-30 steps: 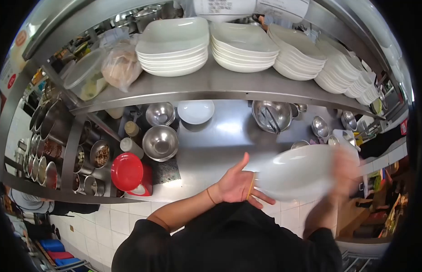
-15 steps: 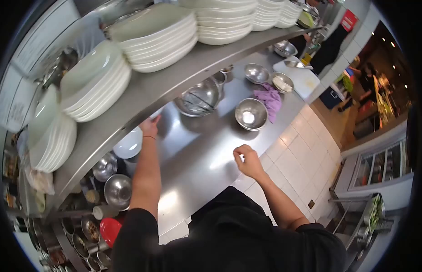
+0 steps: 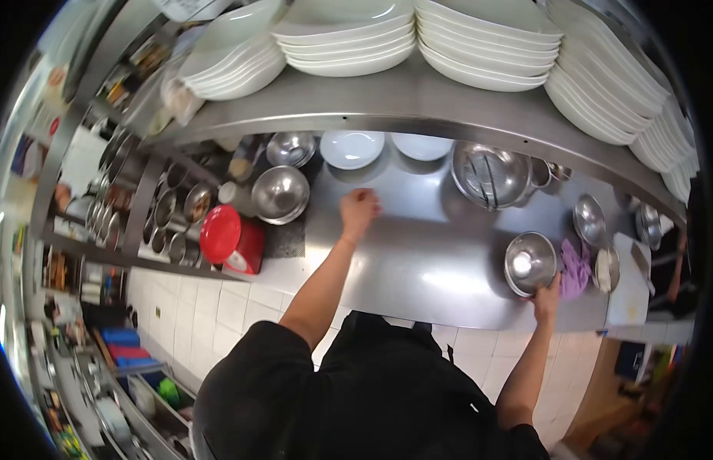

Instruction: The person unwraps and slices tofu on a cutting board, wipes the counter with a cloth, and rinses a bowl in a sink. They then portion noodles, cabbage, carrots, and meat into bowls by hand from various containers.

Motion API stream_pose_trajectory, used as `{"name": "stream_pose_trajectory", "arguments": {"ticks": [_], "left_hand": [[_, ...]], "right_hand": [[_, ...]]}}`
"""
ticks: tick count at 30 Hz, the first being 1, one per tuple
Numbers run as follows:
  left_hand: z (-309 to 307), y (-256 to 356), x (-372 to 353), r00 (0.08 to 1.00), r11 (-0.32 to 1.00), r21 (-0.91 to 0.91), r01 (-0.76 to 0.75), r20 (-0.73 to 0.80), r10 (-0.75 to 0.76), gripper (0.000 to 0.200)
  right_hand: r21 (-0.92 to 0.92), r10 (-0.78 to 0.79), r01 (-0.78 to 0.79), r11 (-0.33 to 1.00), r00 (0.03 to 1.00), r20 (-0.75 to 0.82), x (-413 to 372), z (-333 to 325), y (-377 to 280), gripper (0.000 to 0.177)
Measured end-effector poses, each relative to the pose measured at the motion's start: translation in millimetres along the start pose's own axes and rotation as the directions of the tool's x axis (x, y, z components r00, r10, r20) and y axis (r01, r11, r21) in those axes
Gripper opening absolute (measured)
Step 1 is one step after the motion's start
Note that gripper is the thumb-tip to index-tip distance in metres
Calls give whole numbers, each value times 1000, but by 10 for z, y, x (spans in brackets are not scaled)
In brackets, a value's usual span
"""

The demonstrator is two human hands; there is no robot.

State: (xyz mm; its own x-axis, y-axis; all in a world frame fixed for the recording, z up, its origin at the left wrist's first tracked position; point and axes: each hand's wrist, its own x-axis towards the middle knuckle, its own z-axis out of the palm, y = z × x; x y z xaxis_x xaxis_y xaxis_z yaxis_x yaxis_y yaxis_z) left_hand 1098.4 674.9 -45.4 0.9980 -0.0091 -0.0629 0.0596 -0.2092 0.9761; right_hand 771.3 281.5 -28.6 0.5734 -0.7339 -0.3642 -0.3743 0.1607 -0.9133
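My right hand (image 3: pixel 547 299) grips the near right rim of a steel mixing bowl (image 3: pixel 530 262), its fingers partly hidden by the bowl. My left hand (image 3: pixel 359 212) is over the steel counter (image 3: pixel 418 261), slightly blurred, with its fingers loosely bent and a little apart; nothing shows in it. Just beyond it sits a white plate (image 3: pixel 352 149), and a second white plate (image 3: pixel 422 146) lies to its right, partly under the shelf. A large steel bowl (image 3: pixel 491 175) with dark-handled tongs or a whisk-like utensil in it stands farther right.
Overhead, a steel shelf (image 3: pixel 418 107) carries stacks of white dishes (image 3: pixel 487 46). On the left are steel bowls (image 3: pixel 280 193) and a red container (image 3: pixel 232 239). To the right lie a purple cloth (image 3: pixel 576 270), smaller steel bowls (image 3: pixel 589 220) and a white cutting board (image 3: pixel 629 295).
My view has turned left. My left hand has drawn back from under the shelf near the plates. My right hand, previously away from the mixing bowl, now holds its rim.
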Motion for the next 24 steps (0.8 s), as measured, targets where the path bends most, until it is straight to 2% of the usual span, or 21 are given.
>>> {"name": "stream_pose_trajectory", "arguments": {"ticks": [1, 2, 3, 4, 5, 6, 8, 10, 12, 13, 14, 15, 16, 17, 18, 19, 20, 21, 22, 23, 24], "left_hand": [[-226, -68, -21, 923, 924, 303, -233, -230, 309, 20], [-470, 128, -91, 877, 873, 419, -250, -285, 388, 17], [-777, 350, -172, 827, 811, 529, -252, -317, 464, 15], [-1118, 109, 77, 743, 730, 634, -254, -355, 567, 15], [-1317, 370, 71, 691, 639, 744, -198, -356, 629, 17], [-1602, 312, 244, 620, 442, 883, -157, -261, 740, 20], [-1876, 345, 383, 819, 150, 975, 165, -220, 530, 22], [-2168, 224, 764, 922, -114, 993, 26, 20, 386, 23], [-2516, -342, 1633, 932, -427, 904, -29, 179, 315, 21], [-2346, -31, 1456, 873, -686, 727, -34, 356, 334, 17], [-2305, 61, 1522, 818, -267, 954, -138, 261, 512, 16], [-2273, 22, 1872, 888, -238, 962, -134, 223, 401, 20], [-2307, -151, 2089, 810, 133, 983, -129, 26, 586, 23], [-2436, -368, 2605, 885, 204, 976, -74, -30, 464, 24], [-2755, -666, 3245, 798, -587, 731, -349, 560, 223, 24], [-2896, -1011, 3721, 784, -717, 547, -431, 620, 2, 23], [-2882, -983, 3705, 895, -556, 757, -345, 444, 49, 23], [-2827, -914, 3661, 966, -271, 949, -161, 207, 152, 22], [-2680, -762, 3520, 978, 107, 991, 74, -94, 189, 22], [-2590, -670, 3437, 956, 315, 932, 181, -242, 167, 22], [-2504, -584, 3396, 944, 416, 886, 205, -291, 154, 21]], "right_hand": [[-16, -8, 10, 1000, 995, 101, 100, 81, 64, 59], [-12, -18, 19, 1000, 992, 126, 164, 164, 97, 59], [20, -26, 22, 1000, 970, 244, 135, 247, 121, 61], [56, -33, 14, 998, 937, 347, 57, 313, 159, 65], [64, -28, 7, 998, 940, 340, -49, 391, 151, 65], [184, -35, -40, 982, 922, 386, -178, 473, 110, 64], [318, -38, -88, 944, 928, 371, -538, 430, 135, 64], [-124, -192, 241, 963, 930, 314, -696, 474, 131, 63], [-134, -236, 273, 953, 942, 239, -867, 466, 290, 60], [-164, -236, 277, 947, 943, 235, -971, 452, 328, 59], [-202, -224, 265, 943, 953, 206, -1102, 378, 379, 58], [-307, -227, 265, 914, 961, 155, -1215, 292, 472, 57], [-408, -220, 252, 877, 967, 124, -1314, 262, 550, 57], [-418, -206, 190, 888, 979, 8, -1466, 194, 557, 57], [-225, -135, 140, 964, 990, 37, -1695, 148, 556, 56], [-25, -85, 88, 996, 992, 94, -1956, 131, 642, 55], [-39, -58, 59, 998, 998, 34, -2240, 76, 817, 55], [40, 23, -22, 999, 999, -29, -2566, -44, 1007, 56], [130, 99, -89, 987, 992, -73, -2813, -255, 1156, 57], [35, 145, -141, 989, 975, -168, -3112, -453, 1421, 57], [-48, 175, -194, 980, 947, -268, -3475, -633, 1727, 57]]}}
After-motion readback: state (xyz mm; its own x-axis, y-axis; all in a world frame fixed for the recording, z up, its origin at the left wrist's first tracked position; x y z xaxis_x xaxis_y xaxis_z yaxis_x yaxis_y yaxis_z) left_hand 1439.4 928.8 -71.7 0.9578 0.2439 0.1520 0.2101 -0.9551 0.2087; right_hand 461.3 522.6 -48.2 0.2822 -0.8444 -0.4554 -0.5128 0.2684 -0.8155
